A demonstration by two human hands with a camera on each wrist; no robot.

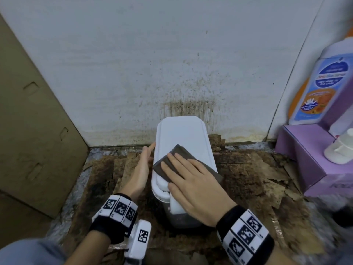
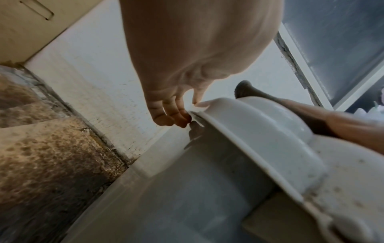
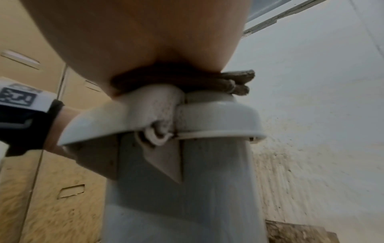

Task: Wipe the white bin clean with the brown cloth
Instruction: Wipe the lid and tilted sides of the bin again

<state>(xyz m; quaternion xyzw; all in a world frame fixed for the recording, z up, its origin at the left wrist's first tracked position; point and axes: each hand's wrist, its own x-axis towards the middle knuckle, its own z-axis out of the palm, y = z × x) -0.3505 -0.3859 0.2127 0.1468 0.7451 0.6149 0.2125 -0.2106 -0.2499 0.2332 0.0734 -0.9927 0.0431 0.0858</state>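
Note:
A small white bin (image 1: 181,131) with a closed lid stands on a stained floor against the wall. The folded brown cloth (image 1: 168,159) lies on the near half of the lid. My right hand (image 1: 189,175) presses flat on the cloth with straight, spread fingers. My left hand (image 1: 140,167) rests against the bin's left side, fingers straight, fingertips (image 2: 178,118) touching the lid's rim (image 2: 228,131). In the right wrist view the cloth (image 3: 234,82) is squeezed between my palm and the lid (image 3: 218,115).
A cardboard panel (image 1: 32,121) leans at the left. At the right, a purple box (image 1: 305,155) carries a white bottle (image 1: 322,81) and a white cap (image 1: 342,148). Behind the bin the white wall (image 1: 172,64) is splattered with brown specks. Torn brown paper (image 1: 257,173) covers the floor.

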